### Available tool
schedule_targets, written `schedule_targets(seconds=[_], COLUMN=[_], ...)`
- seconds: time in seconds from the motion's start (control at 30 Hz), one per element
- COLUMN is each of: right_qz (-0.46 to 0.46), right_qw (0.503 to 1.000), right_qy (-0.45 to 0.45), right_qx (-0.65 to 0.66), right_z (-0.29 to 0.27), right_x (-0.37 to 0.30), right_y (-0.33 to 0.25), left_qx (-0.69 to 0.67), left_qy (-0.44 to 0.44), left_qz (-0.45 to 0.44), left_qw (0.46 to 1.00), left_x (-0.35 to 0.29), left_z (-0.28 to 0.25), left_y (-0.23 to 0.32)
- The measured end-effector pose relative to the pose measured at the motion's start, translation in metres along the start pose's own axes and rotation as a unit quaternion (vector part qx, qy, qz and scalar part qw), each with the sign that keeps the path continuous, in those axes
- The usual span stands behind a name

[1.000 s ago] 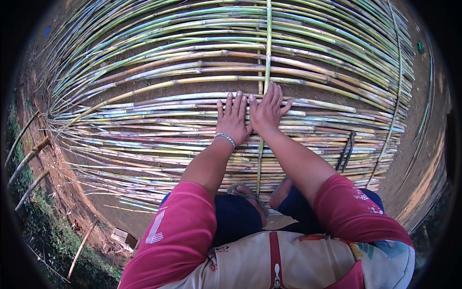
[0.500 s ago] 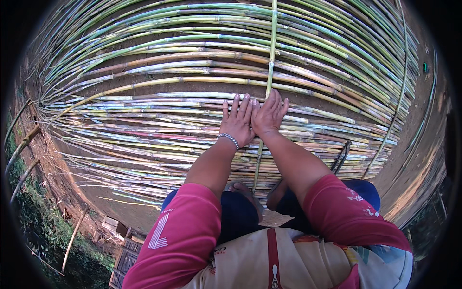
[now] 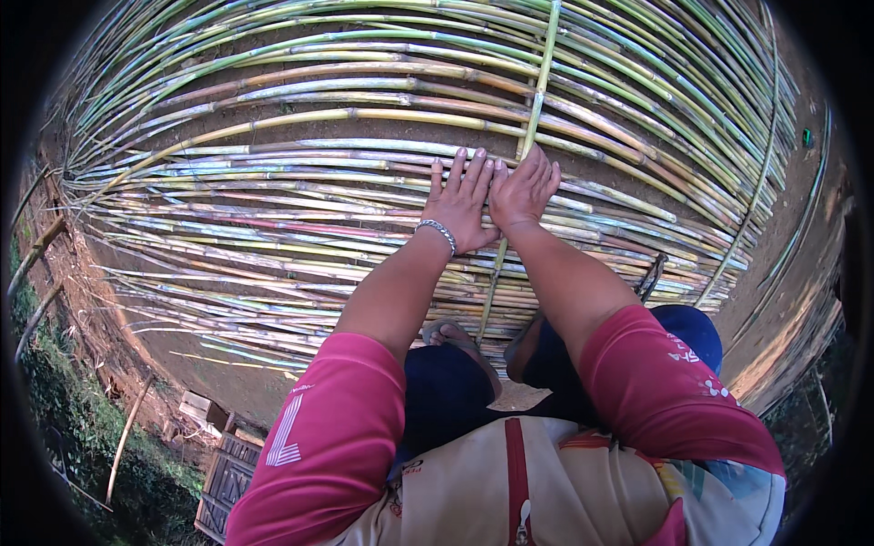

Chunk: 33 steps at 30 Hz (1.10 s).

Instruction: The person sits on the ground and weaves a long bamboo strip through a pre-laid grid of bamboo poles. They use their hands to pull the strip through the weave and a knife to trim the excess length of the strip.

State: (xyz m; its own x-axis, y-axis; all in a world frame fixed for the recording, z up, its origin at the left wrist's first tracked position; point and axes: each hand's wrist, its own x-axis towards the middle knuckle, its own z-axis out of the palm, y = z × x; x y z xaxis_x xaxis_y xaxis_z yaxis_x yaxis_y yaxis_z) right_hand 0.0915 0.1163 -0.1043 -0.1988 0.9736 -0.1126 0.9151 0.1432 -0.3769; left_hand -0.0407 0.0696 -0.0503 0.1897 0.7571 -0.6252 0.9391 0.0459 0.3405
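Observation:
Many long green, yellow and brownish canes [image 3: 273, 120] lie side by side on the ground, running left to right. A green cross pole [image 3: 543, 73] lies over them, pointing away from me, with a second thin pole partly showing under it. My left hand [image 3: 462, 202], with a chain bracelet at the wrist, lies flat on the canes beside the cross pole, fingers spread. My right hand [image 3: 525, 189] rests on the cross pole, its fingers stretched forward and slightly bent. Both hands are side by side, thumbs close together. What lies under the palms is hidden.
Another cross pole [image 3: 760, 177] runs over the canes at the right. A dark narrow object [image 3: 652, 278] stands out near my right knee. My sandalled feet [image 3: 455, 338] are at the canes' near edge. A wooden crate [image 3: 229, 478] and greenery lie at lower left.
Both hands have shifted slightly away from me and remain pressed on the canes. The far part of the cross pole now leans further right, showing the thin pole beneath. The view has shifted a little.

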Motion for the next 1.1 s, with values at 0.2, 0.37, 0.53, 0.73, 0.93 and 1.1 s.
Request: schedule_targets(seconds=[0.2, 0.37, 0.53, 0.73, 0.93, 1.1], right_qz=[0.000, -0.006, -0.003, 0.005, 0.015, 0.009], right_qw=[1.000, 1.000, 0.999, 1.000, 1.000, 1.000], right_qy=[0.002, 0.015, 0.019, 0.009, 0.001, 0.010], right_qx=[-0.009, -0.019, -0.029, -0.020, -0.001, -0.005], right_z=[-0.001, 0.001, 0.000, 0.000, -0.003, -0.003], right_x=[0.005, 0.005, 0.004, 0.005, 0.003, 0.003], right_y=[-0.004, 0.000, -0.001, -0.004, -0.004, -0.004], left_qx=[-0.013, -0.072, -0.114, -0.033, 0.012, -0.201], left_qy=[0.008, 0.090, 0.189, -0.020, -0.018, 0.062], left_qz=[0.000, 0.026, 0.103, 0.236, 0.212, 0.111], left_qw=[1.000, 0.993, 0.970, 0.971, 0.977, 0.971], left_x=[0.000, -0.019, -0.073, -0.106, -0.099, -0.087], left_z=[-0.010, -0.013, -0.016, 0.035, 0.060, 0.039], left_y=[0.002, -0.015, -0.068, -0.054, -0.036, -0.029])
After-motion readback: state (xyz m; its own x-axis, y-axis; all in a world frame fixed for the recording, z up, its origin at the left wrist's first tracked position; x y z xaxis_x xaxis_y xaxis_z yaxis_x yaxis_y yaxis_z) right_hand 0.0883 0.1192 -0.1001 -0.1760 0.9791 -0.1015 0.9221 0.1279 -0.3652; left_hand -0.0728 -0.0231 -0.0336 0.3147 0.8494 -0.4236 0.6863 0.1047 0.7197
